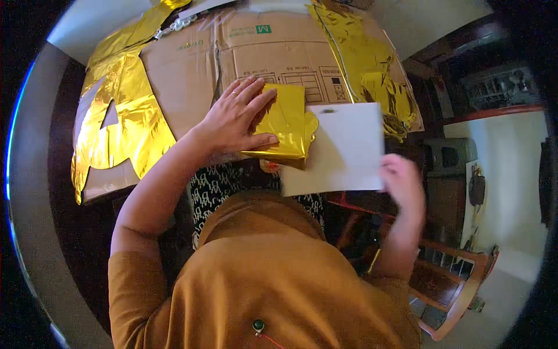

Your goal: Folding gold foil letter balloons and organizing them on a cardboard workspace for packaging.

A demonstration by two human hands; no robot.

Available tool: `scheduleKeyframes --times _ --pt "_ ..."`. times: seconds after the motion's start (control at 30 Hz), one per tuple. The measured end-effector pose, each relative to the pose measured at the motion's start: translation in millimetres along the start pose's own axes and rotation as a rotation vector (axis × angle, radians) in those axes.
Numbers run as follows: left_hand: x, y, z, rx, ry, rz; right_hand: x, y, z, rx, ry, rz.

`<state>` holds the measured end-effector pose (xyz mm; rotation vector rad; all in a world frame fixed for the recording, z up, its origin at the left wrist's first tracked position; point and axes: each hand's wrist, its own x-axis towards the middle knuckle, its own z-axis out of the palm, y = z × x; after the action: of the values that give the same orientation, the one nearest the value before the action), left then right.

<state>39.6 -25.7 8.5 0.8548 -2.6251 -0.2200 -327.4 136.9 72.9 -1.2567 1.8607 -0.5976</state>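
My left hand lies with fingers stretched out over a folded piece of shiny gold foil at the near edge of the cardboard. Beside it, partly under the foil, is a white rectangular sheet or card with a small slot near its far edge. My right hand has the card's right edge between its closed fingers; that hand is blurred. A small scalloped gold edge sticks out between the foil and the card.
Flattened brown cardboard covers the table. A gold foil letter A balloon lies flat at its left, and crumpled gold foil at its right. A wooden chair stands at the lower right. Dark furniture is farther off at the right.
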Motion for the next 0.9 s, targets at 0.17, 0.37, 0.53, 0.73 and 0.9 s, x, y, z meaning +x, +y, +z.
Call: scheduleKeyframes --times 0.17,0.37,0.53,0.73,0.9 --pt "-5.9 -0.8 9.8 0.056 0.021 0.007 12.8 -16.6 -84.5 0.038 0.259 -0.130" --pt "-6.1 -6.3 10.3 0.007 0.020 0.004 121.0 -57.8 -21.1 0.347 0.297 -0.250" --pt "-4.0 3.3 5.5 0.084 0.009 0.005 221.9 -55.5 47.2 0.130 0.106 -0.387" --pt "-9.2 7.1 2.3 0.093 0.044 -0.076 193.9 -101.4 65.0 -0.499 -0.501 -0.425" --pt "-6.5 2.3 10.0 0.072 0.084 -0.166 153.6 -123.4 66.4 -0.742 -0.073 -0.378"
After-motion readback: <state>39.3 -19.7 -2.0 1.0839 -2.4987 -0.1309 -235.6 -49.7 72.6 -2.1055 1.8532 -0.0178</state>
